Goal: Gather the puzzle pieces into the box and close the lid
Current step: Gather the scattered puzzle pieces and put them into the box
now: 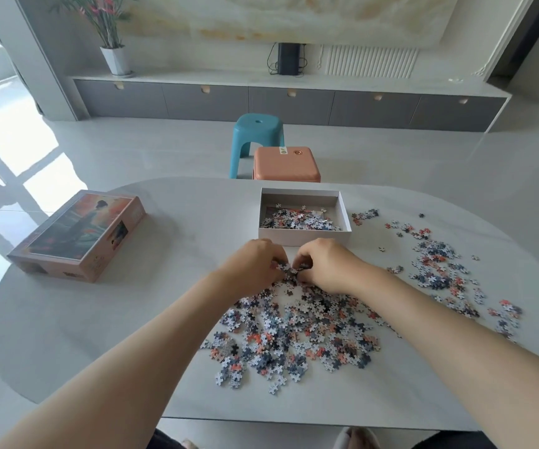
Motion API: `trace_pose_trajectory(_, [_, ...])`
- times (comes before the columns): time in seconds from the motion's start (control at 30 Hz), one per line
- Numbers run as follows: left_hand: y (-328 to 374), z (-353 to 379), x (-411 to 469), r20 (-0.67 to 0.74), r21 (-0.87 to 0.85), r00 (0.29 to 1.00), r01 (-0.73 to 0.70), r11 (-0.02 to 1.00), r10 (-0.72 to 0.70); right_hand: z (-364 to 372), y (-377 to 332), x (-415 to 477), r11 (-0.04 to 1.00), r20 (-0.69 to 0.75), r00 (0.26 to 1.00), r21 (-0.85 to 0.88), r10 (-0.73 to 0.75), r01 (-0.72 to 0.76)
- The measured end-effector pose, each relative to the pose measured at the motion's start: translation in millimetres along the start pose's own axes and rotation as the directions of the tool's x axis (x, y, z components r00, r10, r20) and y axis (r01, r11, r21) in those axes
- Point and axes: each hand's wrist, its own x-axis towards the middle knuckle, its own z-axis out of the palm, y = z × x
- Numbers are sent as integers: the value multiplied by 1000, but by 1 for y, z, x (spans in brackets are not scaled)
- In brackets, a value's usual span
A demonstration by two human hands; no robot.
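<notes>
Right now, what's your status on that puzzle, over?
Left hand, right hand both pinching a clump of puzzle pieces. Box open, partly filled; lid lies off left. Loose piles on table; nothing blocking.

The table (99,319) was pale grey and smooth, with round ends. The lid (77,234) lay flat on its left side, picture up, well apart from everything else. The box (304,237) sat open near the far edge, in the middle. A big heap of puzzle pieces (294,335) was spread on the table on the near side of the box, close to the front edge. More loose pieces (440,270) lay scattered along the right side in a long messy band. A small clump (363,217) sat just beside the box's right wall. The pieces were blue, white, grey and orange-red.
</notes>
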Motion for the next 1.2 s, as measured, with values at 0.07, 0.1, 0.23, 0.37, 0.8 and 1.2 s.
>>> trace_pose_trajectory(0.07, [-3, -1, 4, -5, -18, 1000, 15, 1000, -15, -4, -1, 1, 999, 12, 1000, 43, 7, -8])
trace_pose_trajectory(0.1, [-3, -3, 6, -14, -43, 1000, 20, 999, -20, -7, -1, 2, 998, 17, 1000, 68, 8, -10])
trace_pose_trajectory(0.23, [-2, -18, 19, -138, -194, 990, 3, 981, -30, -33, -3, 7, 976, -51, 999, 219, 14, -3])
trace_pose_trajectory(0.37, [8, -31, 43, -267, -273, 953, 65, 960, -141, -56, 6, 20, 970, -282, 959, 242, 38, 33])
trace_pose_trajectory(0.8, [-5, -9, 57, -313, -35, 948, -65, 997, 51, -45, 36, 31, 995, -344, 937, 58, -59, 84])
trace_pose_trajectory(1.2, [-7, -22, -2, -94, 132, 995, -18, 991, 31, -21, 25, -4, 982, -121, 975, -48, -186, 182])
